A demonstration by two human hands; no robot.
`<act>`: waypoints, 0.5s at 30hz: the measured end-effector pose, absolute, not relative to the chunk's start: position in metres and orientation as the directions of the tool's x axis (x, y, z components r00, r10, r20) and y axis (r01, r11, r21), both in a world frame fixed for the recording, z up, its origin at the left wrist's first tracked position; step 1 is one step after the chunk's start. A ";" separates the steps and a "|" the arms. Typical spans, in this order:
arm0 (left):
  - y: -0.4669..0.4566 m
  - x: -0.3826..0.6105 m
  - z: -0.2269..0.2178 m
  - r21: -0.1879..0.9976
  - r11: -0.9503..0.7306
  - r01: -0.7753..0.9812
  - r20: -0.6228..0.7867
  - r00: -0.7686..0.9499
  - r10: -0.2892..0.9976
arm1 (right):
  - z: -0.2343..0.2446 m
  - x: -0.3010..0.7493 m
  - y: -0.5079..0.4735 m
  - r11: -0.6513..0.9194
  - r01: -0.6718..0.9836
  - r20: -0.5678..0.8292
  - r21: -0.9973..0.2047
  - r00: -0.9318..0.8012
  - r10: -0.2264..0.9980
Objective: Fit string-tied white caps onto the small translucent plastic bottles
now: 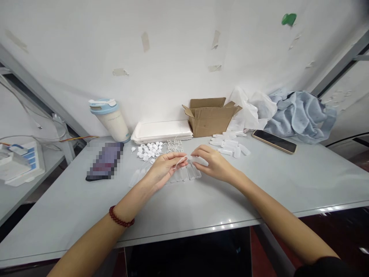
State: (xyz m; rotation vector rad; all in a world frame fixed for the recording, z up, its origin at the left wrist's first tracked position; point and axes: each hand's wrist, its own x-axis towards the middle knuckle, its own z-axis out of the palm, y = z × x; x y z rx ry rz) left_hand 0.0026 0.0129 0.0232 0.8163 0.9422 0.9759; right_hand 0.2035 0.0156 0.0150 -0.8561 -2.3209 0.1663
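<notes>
My left hand [164, 167] is closed in a pinch on a thin white plastic piece [181, 161], its tip pointing right. My right hand [211, 163] is curled around a small clear plastic vial [199, 160], held close to that tip. Both hands hover over a row of clear vials [184, 174] lying on the grey table [201, 207]. A red bead bracelet [120, 220] sits on my left wrist.
Small white caps [149, 149] and thin white sticks [174, 145] lie behind my hands. More vials [230, 145], a cardboard box [209, 115], white trays [163, 132], a cup [111, 119], two phones [105, 161] [273, 141], plastic bags and blue cloth [300, 113] surround them.
</notes>
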 end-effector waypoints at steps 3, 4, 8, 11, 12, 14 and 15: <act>0.013 0.003 0.021 0.882 0.349 -0.316 -0.273 0.260 0.926 | 0.013 0.201 0.014 0.791 0.538 0.546 -0.292 -0.585 0.600; 0.013 0.003 0.020 0.882 0.349 -0.317 -0.273 0.259 0.926 | 0.013 0.200 0.014 0.791 0.543 0.552 -0.281 -0.583 0.596; 0.013 0.004 0.018 0.878 0.350 -0.326 -0.276 0.252 0.927 | 0.012 0.198 0.013 0.792 0.554 0.577 -0.257 -0.570 0.586; 0.012 0.005 0.018 0.876 0.352 -0.328 -0.281 0.246 0.928 | 0.012 0.197 0.012 0.794 0.550 0.575 -0.260 -0.572 0.584; 0.012 0.005 0.017 0.877 0.351 -0.327 -0.281 0.243 0.928 | 0.012 0.197 0.011 0.795 0.547 0.574 -0.263 -0.573 0.585; 0.011 0.005 0.017 0.881 0.345 -0.324 -0.279 0.235 0.931 | 0.011 0.196 0.011 0.796 0.542 0.572 -0.271 -0.574 0.586; 0.011 0.005 0.016 0.884 0.339 -0.323 -0.273 0.231 0.934 | 0.011 0.196 0.010 0.797 0.539 0.573 -0.273 -0.574 0.585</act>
